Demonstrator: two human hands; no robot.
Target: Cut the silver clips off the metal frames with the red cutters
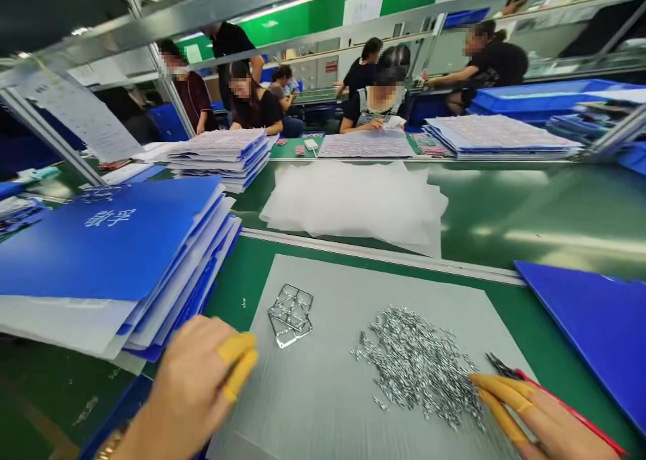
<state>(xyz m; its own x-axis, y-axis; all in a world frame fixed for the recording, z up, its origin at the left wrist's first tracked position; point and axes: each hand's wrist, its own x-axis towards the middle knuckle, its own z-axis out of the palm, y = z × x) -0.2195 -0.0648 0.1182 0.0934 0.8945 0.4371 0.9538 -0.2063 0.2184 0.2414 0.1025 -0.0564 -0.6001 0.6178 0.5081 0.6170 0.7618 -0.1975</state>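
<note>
My left hand, with yellow finger cots on thumb and forefinger, hovers by the left edge of a grey sheet. Its fingers are curled and the two covered tips come together; anything between them is too small to make out. On the sheet, beyond this hand, lie thin shiny metallic frames, overlapping. My right hand, also in yellow cots, reaches in with fingers extended and slightly apart, tips at the right edge of a pile of small silvery pieces. Red-handled cutters lie just beyond it, partly hidden by it.
A tall stack of blue and white sheets stands at left. A blue board lies at right. White sheets rest beyond the metal rail. Several co-workers sit or stand across the bench, near more stacks.
</note>
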